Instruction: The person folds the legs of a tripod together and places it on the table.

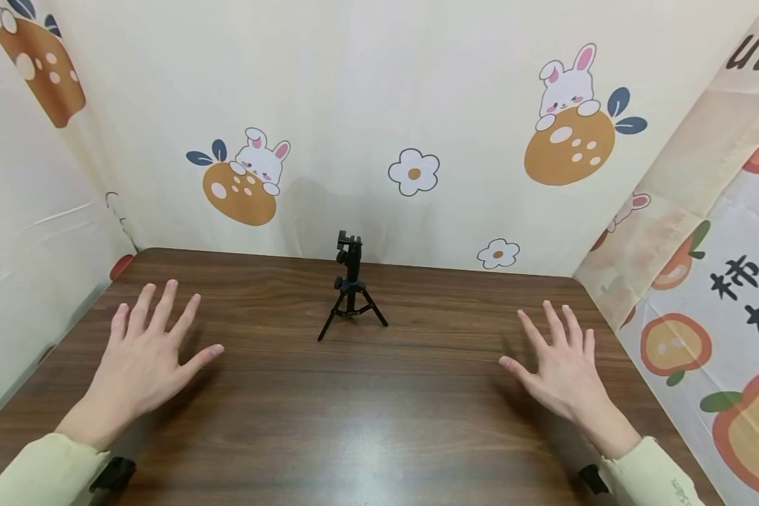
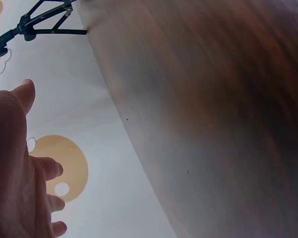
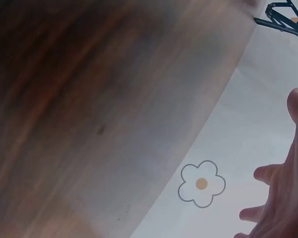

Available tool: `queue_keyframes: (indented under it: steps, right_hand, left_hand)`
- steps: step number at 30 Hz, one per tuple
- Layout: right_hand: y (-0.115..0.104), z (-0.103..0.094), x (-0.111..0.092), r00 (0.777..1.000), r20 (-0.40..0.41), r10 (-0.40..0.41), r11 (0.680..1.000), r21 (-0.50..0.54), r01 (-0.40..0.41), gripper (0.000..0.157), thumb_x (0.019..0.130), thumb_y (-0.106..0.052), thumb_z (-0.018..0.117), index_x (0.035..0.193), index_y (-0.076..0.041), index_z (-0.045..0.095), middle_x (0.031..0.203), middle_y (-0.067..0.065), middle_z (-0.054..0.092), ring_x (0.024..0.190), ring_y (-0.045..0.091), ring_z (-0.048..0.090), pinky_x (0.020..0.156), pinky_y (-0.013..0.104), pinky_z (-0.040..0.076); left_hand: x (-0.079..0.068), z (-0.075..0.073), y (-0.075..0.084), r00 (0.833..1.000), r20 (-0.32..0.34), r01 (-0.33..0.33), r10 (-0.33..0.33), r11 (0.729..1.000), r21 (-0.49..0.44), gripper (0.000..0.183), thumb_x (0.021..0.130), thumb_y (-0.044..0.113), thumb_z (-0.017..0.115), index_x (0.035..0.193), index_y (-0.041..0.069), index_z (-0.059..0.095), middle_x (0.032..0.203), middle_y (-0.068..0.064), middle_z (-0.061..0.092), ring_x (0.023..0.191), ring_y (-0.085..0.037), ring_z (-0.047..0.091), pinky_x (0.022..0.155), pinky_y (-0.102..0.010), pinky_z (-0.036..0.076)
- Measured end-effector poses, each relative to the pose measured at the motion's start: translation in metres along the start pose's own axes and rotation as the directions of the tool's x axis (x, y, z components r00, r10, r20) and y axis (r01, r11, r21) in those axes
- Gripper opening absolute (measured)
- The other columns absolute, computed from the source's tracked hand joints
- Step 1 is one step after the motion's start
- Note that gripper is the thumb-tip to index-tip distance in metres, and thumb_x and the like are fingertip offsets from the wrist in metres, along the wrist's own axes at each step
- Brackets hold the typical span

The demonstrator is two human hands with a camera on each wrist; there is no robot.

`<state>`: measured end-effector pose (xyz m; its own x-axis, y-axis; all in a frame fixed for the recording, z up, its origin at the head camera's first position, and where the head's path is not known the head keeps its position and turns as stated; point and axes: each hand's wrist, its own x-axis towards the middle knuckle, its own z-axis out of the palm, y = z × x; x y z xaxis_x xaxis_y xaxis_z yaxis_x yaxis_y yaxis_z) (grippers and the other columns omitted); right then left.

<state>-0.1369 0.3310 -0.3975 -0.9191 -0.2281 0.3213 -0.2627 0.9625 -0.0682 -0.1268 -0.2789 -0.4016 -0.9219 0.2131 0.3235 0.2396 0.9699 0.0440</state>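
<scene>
A small black tripod (image 1: 352,281) stands upright on the wooden table, its three legs spread and a clamp-like head on top. To its left my left hand (image 1: 148,358) hovers over the tabletop, palm down, fingers spread and nothing held. My right hand (image 1: 563,369) is held the same way on the other side, farther from the tripod. In the left wrist view the tripod (image 2: 32,25) shows at the upper left, beyond the thumb. The right wrist view catches only part of the tripod (image 3: 285,20) in its upper right corner.
The brown table (image 1: 354,407) ends against a pale back curtain (image 1: 354,84) printed with rabbits, fruit and flowers. More printed cloth hangs along the left side (image 1: 44,232) and the right side (image 1: 689,281). Dark bands (image 1: 114,474) sit at both sleeve cuffs.
</scene>
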Motion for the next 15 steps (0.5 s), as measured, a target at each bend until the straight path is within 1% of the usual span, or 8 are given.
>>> queue_keyframes:
  steps: [3,5,7,9,12,14,15]
  right_hand:
    - [0.000,0.001,0.001,0.998,-0.042,-0.046,0.999,0.023,0.047,0.080,0.088,-0.059,0.066,0.151,-0.015,0.043,0.157,0.023,0.026,0.147,0.044,0.012,0.108,0.072,0.011]
    - [-0.001,0.001,0.003,0.996,-0.068,-0.065,0.997,0.047,0.068,0.076,0.088,-0.055,0.068,0.147,-0.013,0.048,0.153,0.024,0.033,0.145,0.044,0.018,0.108,0.068,0.019]
    - [-0.003,0.001,0.005,0.995,-0.078,-0.065,0.994,0.081,0.071,0.071,0.088,-0.052,0.069,0.144,-0.013,0.052,0.151,0.023,0.038,0.142,0.044,0.024,0.106,0.066,0.025]
    - [-0.007,0.002,0.007,0.996,-0.074,-0.049,0.991,0.122,0.058,0.067,0.089,-0.050,0.070,0.142,-0.012,0.055,0.149,0.020,0.042,0.140,0.044,0.028,0.103,0.064,0.030]
    - [-0.015,0.004,0.012,0.998,-0.054,-0.030,0.980,0.194,0.040,0.061,0.092,-0.046,0.069,0.140,-0.012,0.056,0.146,0.018,0.047,0.136,0.043,0.035,0.101,0.063,0.033]
    - [-0.021,0.005,0.016,0.999,-0.042,-0.024,0.969,0.244,0.034,0.057,0.094,-0.044,0.067,0.139,-0.011,0.057,0.144,0.018,0.050,0.134,0.042,0.039,0.101,0.062,0.034]
    - [-0.024,0.006,0.018,0.999,-0.036,-0.023,0.963,0.267,0.031,0.056,0.095,-0.043,0.067,0.139,-0.011,0.057,0.143,0.018,0.051,0.133,0.041,0.041,0.102,0.061,0.034]
  left_hand:
    - [0.002,0.000,0.003,1.000,-0.003,-0.009,0.009,1.000,-0.018,0.086,0.091,0.065,0.057,0.150,0.005,0.041,0.160,-0.027,0.018,0.148,-0.045,0.002,0.112,-0.066,-0.001]
    - [0.004,-0.001,0.005,1.000,0.001,-0.013,0.013,0.999,-0.031,0.083,0.091,0.064,0.057,0.147,0.003,0.046,0.157,-0.028,0.025,0.146,-0.047,0.010,0.111,-0.068,0.005]
    - [0.007,-0.001,0.008,1.000,0.002,-0.013,0.013,0.999,-0.044,0.080,0.091,0.063,0.059,0.143,0.003,0.051,0.153,-0.029,0.033,0.142,-0.049,0.019,0.108,-0.069,0.014]
    - [0.009,-0.001,0.012,1.000,-0.004,-0.023,0.023,0.998,-0.059,0.077,0.091,0.061,0.061,0.139,0.001,0.056,0.147,-0.029,0.041,0.136,-0.049,0.030,0.103,-0.069,0.024]
    - [0.011,-0.001,0.019,1.000,-0.002,-0.027,0.027,0.995,-0.097,0.069,0.091,0.057,0.064,0.131,0.001,0.062,0.139,-0.027,0.051,0.126,-0.048,0.044,0.097,-0.066,0.035]
    - [0.013,-0.002,0.024,1.000,0.014,-0.023,0.025,0.991,-0.130,0.063,0.092,0.054,0.064,0.128,0.002,0.064,0.134,-0.024,0.057,0.121,-0.046,0.050,0.092,-0.064,0.040]
    - [0.015,-0.002,0.027,0.999,0.034,-0.014,0.019,0.989,-0.148,0.061,0.093,0.054,0.063,0.128,0.004,0.064,0.132,-0.022,0.059,0.119,-0.045,0.052,0.090,-0.064,0.042]
